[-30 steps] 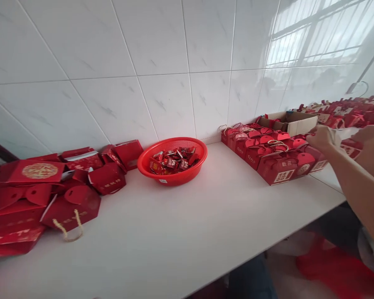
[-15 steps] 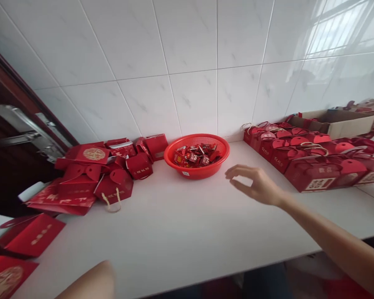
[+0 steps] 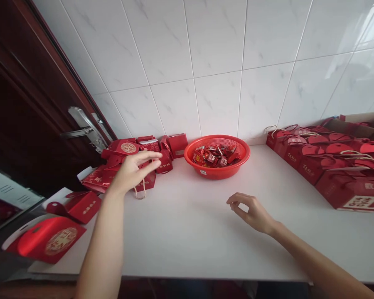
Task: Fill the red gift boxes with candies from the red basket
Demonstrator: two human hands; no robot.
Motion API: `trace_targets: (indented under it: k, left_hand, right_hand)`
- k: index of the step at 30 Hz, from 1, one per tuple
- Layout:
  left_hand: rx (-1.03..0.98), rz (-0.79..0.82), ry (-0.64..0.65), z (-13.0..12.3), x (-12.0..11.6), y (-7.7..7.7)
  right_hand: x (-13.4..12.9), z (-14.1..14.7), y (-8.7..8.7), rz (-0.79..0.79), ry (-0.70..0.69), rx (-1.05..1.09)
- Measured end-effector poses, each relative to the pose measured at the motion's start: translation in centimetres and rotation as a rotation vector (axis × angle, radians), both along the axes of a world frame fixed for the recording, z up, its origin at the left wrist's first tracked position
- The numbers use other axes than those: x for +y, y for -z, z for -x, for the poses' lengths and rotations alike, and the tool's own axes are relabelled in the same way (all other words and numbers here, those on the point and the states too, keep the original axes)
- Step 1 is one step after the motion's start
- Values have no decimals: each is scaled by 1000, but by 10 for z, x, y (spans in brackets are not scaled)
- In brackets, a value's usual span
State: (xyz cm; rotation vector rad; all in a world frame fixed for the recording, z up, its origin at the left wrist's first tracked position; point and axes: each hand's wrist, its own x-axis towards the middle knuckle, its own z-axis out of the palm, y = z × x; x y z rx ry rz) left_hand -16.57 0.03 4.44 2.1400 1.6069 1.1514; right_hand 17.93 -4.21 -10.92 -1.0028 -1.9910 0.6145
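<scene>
My left hand (image 3: pixel 136 169) reaches over the cluster of small red gift boxes at the left, its thumb and fingers apart, with nothing seen between them. It hides part of a red box with a cord handle (image 3: pixel 150 181); whether it touches this box I cannot tell. Low over the white tabletop, my right hand (image 3: pixel 249 211) is curled, thumb and fingertips together in a loose ring with no object visible in it. Between and beyond the hands stands a red plastic basket (image 3: pixel 216 172) holding several wrapped sweets (image 3: pixel 216 157).
Rows of red gift boxes with handles (image 3: pixel 318 166) stand along the right. Two open-topped red boxes (image 3: pixel 85 207) (image 3: pixel 57 241) lie at the left edge of the white table (image 3: pixel 187 241). A dark door with a metal handle (image 3: pixel 84 131) is at left, a tiled wall (image 3: pixel 218 99) behind.
My left hand has come up from the lower left to the red boxes. My right hand has drawn lower, its fingertips closer together. The view has turned left.
</scene>
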Motion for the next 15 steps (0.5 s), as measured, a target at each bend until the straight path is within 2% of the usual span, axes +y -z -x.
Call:
trace_targets:
  k: [3,5,7,10,15]
  left_hand:
    - [-60,-2,-349,19,37,22]
    - [18,43,-512,35,53,37]
    - [138,103,-587,47,64,49]
    - [206,123,-615,51,73,61]
    - [284,192,-710,40,80,65]
  right_hand:
    - [2,-3,5,19,36,1]
    - [3,-3,8,16,39,-9]
    - [3,-2,11,3,37,-19]
    - [4,0,14,-6,31,-22]
    - [8,0,18,-5,42,-9]
